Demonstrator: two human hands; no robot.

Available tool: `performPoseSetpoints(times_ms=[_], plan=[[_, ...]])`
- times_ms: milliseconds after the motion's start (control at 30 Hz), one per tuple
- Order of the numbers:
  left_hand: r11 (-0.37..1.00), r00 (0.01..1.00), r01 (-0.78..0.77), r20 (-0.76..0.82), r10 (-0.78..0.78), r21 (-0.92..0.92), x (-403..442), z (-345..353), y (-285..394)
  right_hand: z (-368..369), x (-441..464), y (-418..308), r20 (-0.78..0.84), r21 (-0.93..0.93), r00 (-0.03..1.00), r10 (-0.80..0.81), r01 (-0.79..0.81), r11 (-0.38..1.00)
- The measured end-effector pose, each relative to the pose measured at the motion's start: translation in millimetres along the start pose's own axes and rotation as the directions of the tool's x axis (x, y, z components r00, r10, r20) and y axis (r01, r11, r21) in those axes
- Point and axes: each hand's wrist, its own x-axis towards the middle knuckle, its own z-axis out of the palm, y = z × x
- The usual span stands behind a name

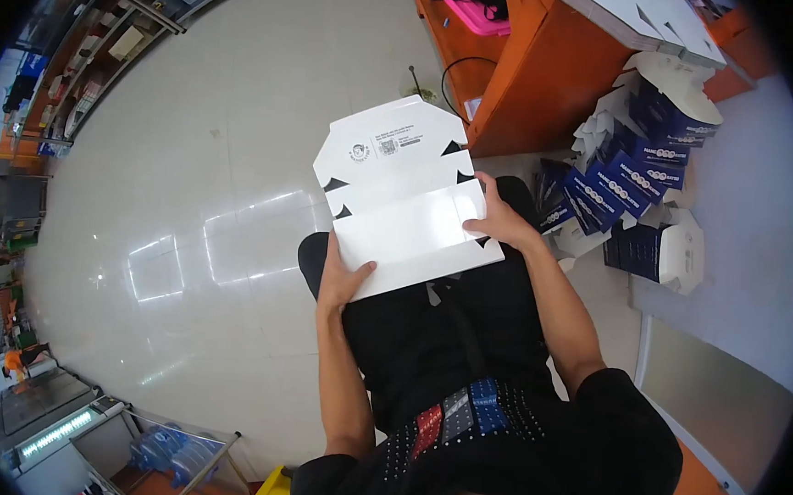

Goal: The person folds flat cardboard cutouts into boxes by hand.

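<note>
Cardboard (406, 222) lies between both hands (343, 279), held at opposite sides.

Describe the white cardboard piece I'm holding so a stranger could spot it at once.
Find the black-clothed lap in the middle; above it, your left hand and right hand hold a glossy white cardboard piece. Unlike the navy printed cardboard cartons piled at right, its visible face is mostly white, with a small round black logo beside a square code.

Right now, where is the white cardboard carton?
The white carton is central in the head view, over the knees, held between the left hand and right hand.
</note>
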Motion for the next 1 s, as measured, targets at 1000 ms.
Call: performPoseSetpoints(times_ms=[1000], plan=[[0.89,0.801,0.153,-0.581,0.142,0.429,1,67,9,15,22,-39,-0.246,-0.386,0.907,0.343,-0.416,0.823]])
